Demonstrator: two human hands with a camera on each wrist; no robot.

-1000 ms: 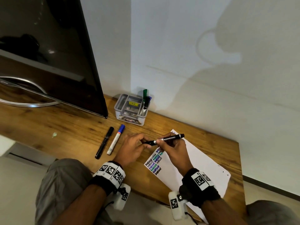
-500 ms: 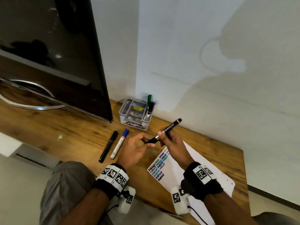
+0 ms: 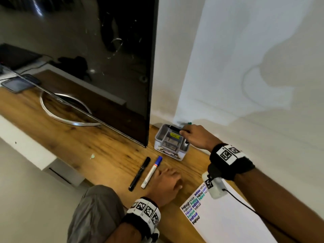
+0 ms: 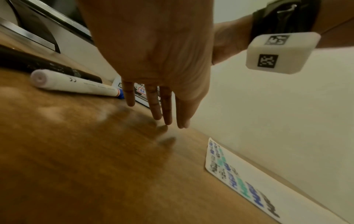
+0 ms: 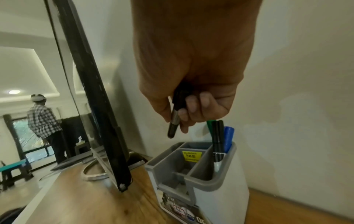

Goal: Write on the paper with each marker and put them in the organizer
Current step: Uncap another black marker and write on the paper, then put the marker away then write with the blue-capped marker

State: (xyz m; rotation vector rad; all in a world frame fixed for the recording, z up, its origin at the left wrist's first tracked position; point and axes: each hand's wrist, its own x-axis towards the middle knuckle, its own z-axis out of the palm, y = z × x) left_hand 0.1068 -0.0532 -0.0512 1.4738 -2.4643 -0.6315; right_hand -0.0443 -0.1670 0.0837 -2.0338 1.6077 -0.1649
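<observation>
My right hand (image 3: 190, 135) (image 5: 184, 115) grips a capped black marker (image 3: 174, 128) (image 5: 174, 121) above the grey and white organizer (image 3: 171, 151) (image 5: 210, 181) by the wall. Green, black and blue markers (image 5: 220, 136) stand in its right compartment. My left hand (image 3: 166, 181) (image 4: 161, 109) lies open on the wooden desk (image 3: 105, 155) with straight fingers, beside a blue-capped white marker (image 3: 151, 170) (image 4: 76, 84) and a black marker (image 3: 139, 171). The white paper (image 3: 228, 221) (image 4: 239, 177), with coloured "HELLO" lines, lies at the right.
A large dark TV screen (image 3: 87, 58) on a curved metal stand (image 3: 66, 116) rises just left of the organizer. A phone (image 3: 15, 84) lies at the far left. The wall (image 3: 245, 67) runs close behind the organizer. In the right wrist view a person (image 5: 46, 125) stands far off.
My right hand carried the black marker from over the paper to above the organizer. My left hand let go of the marker and settled flat on the desk.
</observation>
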